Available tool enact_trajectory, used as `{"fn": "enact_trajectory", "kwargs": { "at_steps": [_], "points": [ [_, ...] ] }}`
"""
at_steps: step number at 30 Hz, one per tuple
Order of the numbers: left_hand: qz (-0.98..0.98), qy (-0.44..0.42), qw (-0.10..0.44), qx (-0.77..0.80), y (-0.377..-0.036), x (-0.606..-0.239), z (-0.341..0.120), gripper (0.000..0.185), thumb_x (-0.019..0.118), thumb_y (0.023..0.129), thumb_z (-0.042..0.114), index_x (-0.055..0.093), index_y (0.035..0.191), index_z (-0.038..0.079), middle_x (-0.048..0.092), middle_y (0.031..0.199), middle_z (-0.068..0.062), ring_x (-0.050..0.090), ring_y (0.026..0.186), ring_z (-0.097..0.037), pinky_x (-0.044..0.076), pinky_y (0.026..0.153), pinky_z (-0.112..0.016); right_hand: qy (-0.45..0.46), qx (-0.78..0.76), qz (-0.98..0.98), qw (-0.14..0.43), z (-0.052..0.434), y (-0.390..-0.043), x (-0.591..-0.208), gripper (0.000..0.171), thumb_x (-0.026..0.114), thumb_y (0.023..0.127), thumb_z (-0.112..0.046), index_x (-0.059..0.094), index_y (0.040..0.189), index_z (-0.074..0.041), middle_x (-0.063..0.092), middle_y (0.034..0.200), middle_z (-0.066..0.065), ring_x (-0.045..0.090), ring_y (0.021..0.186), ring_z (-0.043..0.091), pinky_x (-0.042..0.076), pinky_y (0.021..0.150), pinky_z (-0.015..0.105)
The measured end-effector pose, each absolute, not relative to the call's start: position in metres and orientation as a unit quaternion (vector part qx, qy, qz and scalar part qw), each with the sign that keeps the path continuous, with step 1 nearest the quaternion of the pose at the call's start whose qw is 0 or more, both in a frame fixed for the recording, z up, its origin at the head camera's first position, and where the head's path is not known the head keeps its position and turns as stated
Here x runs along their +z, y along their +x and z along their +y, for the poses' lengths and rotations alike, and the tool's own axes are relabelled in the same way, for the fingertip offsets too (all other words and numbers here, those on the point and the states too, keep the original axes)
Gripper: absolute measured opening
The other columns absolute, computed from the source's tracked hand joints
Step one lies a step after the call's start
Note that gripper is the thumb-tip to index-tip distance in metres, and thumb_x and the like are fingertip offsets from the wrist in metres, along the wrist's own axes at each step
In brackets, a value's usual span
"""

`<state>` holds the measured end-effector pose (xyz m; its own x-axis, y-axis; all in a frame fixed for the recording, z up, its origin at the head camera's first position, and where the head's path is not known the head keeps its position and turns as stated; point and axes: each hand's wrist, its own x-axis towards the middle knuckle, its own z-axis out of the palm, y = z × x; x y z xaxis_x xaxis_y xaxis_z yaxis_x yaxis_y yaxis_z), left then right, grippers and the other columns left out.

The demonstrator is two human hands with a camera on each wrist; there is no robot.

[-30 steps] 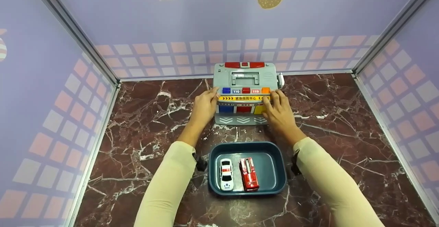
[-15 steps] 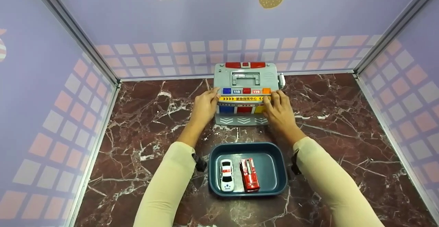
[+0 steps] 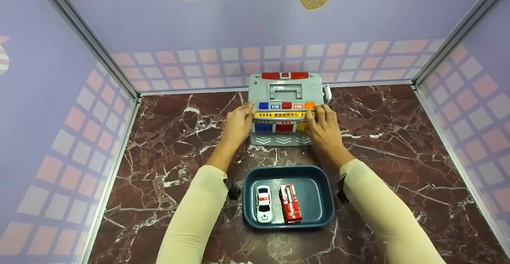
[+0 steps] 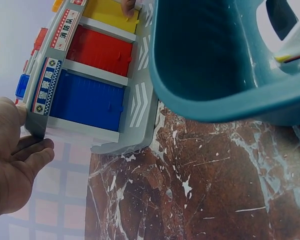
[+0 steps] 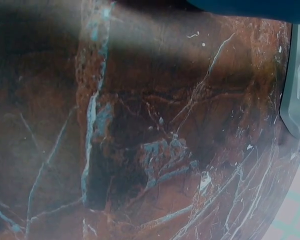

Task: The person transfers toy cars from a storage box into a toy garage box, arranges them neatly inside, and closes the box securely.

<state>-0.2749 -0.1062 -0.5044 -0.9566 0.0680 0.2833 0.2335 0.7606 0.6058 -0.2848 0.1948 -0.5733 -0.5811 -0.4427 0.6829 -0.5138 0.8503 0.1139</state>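
Note:
A grey toy garage [image 3: 285,114] stands against the back wall, with blue, red and yellow doors and a ramp in front. My left hand [image 3: 237,124] holds its left front corner. The left wrist view shows the thumb side of that hand [image 4: 12,170] at the roof edge and its fingers curled below. On the right, my right hand [image 3: 324,130] grips the roof's front corner, fingers bent over the edge. One of its fingertips meets the yellow door [image 4: 110,17] in the left wrist view. From the right wrist, only the ramp's end [image 5: 296,95] shows; the hand is outside that view.
Between the forearms sits a dark blue plastic tray [image 3: 314,200]. Inside it lie a white toy police car [image 3: 263,208] and a red toy fire truck [image 3: 291,208]. A white handle [image 3: 327,93] sticks out from the garage's right side. Patterned walls enclose the marble-look table [image 3: 171,152].

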Motion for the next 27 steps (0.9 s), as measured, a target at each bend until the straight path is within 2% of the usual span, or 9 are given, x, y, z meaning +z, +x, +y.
{"fn": "enact_trajectory", "kwargs": {
  "at_steps": [9, 15, 22, 27],
  "points": [
    [-0.928, -0.09, 0.131, -0.336, -0.275, -0.506, -0.107, 0.036, 0.058, 0.104, 0.027, 0.065, 0.137, 0.014, 0.068, 0.134, -0.014, 0.064, 0.126, -0.033, 0.051, 0.108, -0.045, 0.256, 0.071, -0.912, 0.311, 0.195, -0.274, -0.568, 0.075, 0.087, 0.076, -0.022, 0.044, 0.135, -0.004, 0.042, 0.134, 0.028, 0.04, 0.131, 0.048, 0.04, 0.104, 0.062],
    [-0.93, -0.088, 0.124, -0.335, -0.276, -0.506, -0.107, 0.037, 0.058, 0.104, 0.028, 0.064, 0.139, 0.014, 0.067, 0.136, -0.015, 0.063, 0.128, -0.033, 0.05, 0.11, -0.045, 0.246, 0.094, -0.929, 0.259, 0.196, -0.265, -0.561, 0.083, 0.089, 0.075, -0.025, 0.041, 0.141, -0.005, 0.037, 0.145, 0.028, 0.033, 0.141, 0.048, 0.034, 0.112, 0.062],
    [-0.931, -0.08, 0.12, -0.337, -0.277, -0.505, -0.107, 0.038, 0.057, 0.105, 0.03, 0.063, 0.139, 0.016, 0.068, 0.134, -0.015, 0.064, 0.126, -0.031, 0.052, 0.107, -0.045, 0.236, 0.121, -0.942, 0.206, 0.197, -0.256, -0.549, 0.075, 0.073, 0.09, -0.042, 0.04, 0.148, -0.009, 0.033, 0.156, 0.023, 0.027, 0.148, 0.043, 0.028, 0.119, 0.059],
    [-0.931, -0.077, 0.122, -0.334, -0.275, -0.505, -0.106, 0.038, 0.058, 0.104, 0.03, 0.064, 0.139, 0.015, 0.069, 0.132, -0.015, 0.066, 0.125, -0.032, 0.052, 0.106, -0.046, 0.238, 0.136, -0.939, 0.208, 0.199, -0.252, -0.543, 0.07, 0.068, 0.091, -0.044, 0.043, 0.147, -0.011, 0.033, 0.155, 0.021, 0.031, 0.145, 0.043, 0.03, 0.118, 0.058]
  ]
}}
